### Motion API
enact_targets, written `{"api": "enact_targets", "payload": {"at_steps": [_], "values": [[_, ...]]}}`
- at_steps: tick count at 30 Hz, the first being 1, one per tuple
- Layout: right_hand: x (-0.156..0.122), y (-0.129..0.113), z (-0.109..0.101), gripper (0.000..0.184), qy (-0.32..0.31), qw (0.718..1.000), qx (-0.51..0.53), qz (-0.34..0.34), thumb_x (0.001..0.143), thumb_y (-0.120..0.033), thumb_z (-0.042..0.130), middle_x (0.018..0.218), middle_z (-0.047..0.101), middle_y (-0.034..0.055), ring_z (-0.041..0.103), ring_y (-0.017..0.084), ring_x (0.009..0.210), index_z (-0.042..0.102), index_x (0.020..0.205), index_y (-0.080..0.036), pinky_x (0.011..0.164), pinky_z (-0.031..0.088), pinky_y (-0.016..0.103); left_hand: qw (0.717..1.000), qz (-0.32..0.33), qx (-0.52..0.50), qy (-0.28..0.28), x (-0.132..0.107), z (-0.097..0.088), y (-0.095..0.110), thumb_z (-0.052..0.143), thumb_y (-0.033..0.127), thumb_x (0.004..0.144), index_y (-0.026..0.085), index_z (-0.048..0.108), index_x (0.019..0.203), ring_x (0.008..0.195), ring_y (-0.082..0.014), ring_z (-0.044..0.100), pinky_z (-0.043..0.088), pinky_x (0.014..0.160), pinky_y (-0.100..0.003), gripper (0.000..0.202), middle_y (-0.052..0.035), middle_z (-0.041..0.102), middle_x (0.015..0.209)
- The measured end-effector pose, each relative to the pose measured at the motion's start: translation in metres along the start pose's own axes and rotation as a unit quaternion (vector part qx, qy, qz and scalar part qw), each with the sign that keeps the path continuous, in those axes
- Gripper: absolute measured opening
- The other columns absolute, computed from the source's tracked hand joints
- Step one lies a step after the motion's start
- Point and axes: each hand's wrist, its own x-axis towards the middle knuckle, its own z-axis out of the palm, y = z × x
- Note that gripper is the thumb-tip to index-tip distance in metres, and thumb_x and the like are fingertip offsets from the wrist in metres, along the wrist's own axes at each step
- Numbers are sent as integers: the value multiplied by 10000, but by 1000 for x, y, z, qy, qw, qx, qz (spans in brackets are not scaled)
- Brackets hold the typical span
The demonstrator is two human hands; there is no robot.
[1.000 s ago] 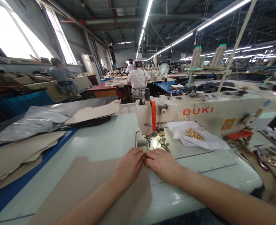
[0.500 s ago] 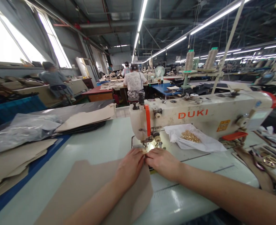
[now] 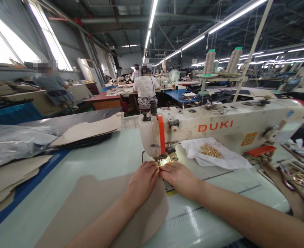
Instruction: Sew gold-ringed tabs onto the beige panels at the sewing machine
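My left hand (image 3: 142, 182) and my right hand (image 3: 179, 178) rest side by side on a tan piece of material (image 3: 95, 206) that lies flat on the pale green sewing table (image 3: 110, 155). Their fingertips meet and pinch the far edge of the piece right under the needle area (image 3: 160, 159) of the white DUKI sewing machine (image 3: 219, 127). The fingers of both hands are curled and pressed on the material's edge.
A white cloth with small gold metal parts (image 3: 210, 150) lies under the machine arm. Stacks of tan cut pieces (image 3: 87, 129) and grey plastic (image 3: 14, 141) lie at the left. Straps and buckles (image 3: 296, 179) sit at the right. Other people (image 3: 144, 88) work at benches behind.
Both hands have pushed the edge of the tan piece slightly forward, closer under the machine's needle. The camera has shifted a little.
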Motion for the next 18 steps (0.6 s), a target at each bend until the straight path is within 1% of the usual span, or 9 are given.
{"api": "enact_targets", "payload": {"at_steps": [6, 12, 18], "values": [[0, 1, 1, 85, 2, 1000, -2, 2, 853, -126, 572, 975, 646, 90, 569, 207, 957, 612, 925, -105, 908, 426, 319, 1000, 6, 21, 5, 2, -1, 0, 399, 166, 907, 168, 617, 815, 838, -183, 582, 482, 814, -340, 237, -55, 650, 876], [2, 1, 0, 78, 2, 1000, -8, 3, 859, -135, 567, 954, 649, 84, 572, 205, 942, 613, 918, -110, 895, 428, 314, 1000, 15, 16, 20, 2, 1, -1, 416, 182, 908, 170, 621, 818, 833, -185, 578, 488, 791, -331, 224, -59, 648, 884], [1, -1, 0, 81, -1, 1000, -5, 13, 857, -145, 575, 951, 652, 81, 582, 210, 923, 617, 919, -113, 873, 436, 322, 1000, 6, 16, 4, 1, 1, -1, 427, 166, 905, 164, 626, 839, 853, -182, 581, 477, 827, -334, 210, -60, 654, 905]]}}
